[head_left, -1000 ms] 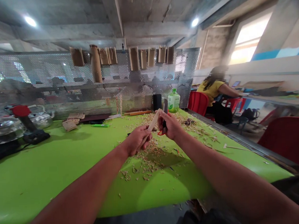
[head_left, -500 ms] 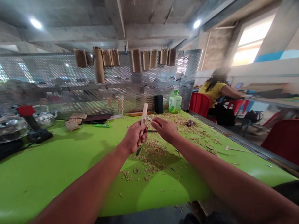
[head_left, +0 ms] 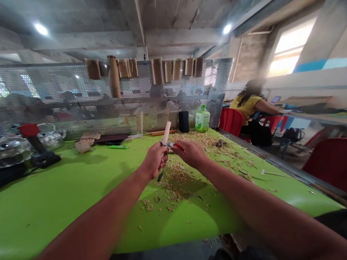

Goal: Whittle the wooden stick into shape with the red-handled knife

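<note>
My left hand (head_left: 155, 160) is shut around a pale wooden stick (head_left: 167, 132), whose upper end stands nearly upright above my fist. My right hand (head_left: 190, 153) grips a carving knife with a red handle (head_left: 178, 146). Its thin metal blade (head_left: 166, 144) lies across the stick just above my left fingers, seemingly touching the wood. Below my left hand, a small dark tip (head_left: 160, 176) shows. Wood shavings (head_left: 176, 183) are scattered on the green table (head_left: 63, 188) beneath both hands.
A perforated metal screen (head_left: 75, 115) with brown pieces hanging along it stands behind the table. A green bottle (head_left: 202, 119) and black cup (head_left: 184, 121) stand at its foot. A clamp (head_left: 33, 143) is at left. A seated person (head_left: 247, 107) and red chairs (head_left: 231, 121) are at right.
My hands have come closer together. The stick has gone from tilted to nearly upright, and the knife has swung from upright to level, its blade now across the stick.
</note>
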Available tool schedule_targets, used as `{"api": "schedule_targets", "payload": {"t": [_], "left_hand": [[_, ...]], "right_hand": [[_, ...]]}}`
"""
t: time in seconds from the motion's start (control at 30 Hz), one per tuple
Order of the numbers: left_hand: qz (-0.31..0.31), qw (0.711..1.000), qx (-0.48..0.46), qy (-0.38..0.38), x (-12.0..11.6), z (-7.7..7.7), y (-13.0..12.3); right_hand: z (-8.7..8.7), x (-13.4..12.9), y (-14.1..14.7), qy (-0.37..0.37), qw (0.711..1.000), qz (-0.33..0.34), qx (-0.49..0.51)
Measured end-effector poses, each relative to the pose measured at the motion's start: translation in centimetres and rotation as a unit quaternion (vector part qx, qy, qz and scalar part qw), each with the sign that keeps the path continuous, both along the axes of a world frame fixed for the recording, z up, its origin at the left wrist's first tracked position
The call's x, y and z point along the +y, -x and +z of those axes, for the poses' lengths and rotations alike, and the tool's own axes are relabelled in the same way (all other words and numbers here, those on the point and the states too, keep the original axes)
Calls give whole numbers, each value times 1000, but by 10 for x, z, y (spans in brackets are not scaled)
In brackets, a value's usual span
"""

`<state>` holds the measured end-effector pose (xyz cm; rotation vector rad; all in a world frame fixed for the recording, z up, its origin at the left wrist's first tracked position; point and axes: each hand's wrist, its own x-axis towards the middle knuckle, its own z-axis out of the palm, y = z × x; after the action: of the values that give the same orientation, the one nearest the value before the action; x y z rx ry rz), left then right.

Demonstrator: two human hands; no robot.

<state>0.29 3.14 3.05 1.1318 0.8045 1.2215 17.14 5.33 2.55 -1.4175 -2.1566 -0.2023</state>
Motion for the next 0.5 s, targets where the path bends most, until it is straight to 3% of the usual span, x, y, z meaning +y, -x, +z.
{"api": "schedule_targets", "payload": {"t": [0.27,0.4,0.5], "left_hand": [[-36,999,15,10,-6,-2,-6],[-80,997,15,-17,-11,-4,-8],[-82,997,-7,-15,-9,-3,-6]], "right_hand": [[-1,24,-19,-5,996,-64,63],[5,51,-55,48,963,-204,172],[6,58,-68,14,951,-197,238]]}}
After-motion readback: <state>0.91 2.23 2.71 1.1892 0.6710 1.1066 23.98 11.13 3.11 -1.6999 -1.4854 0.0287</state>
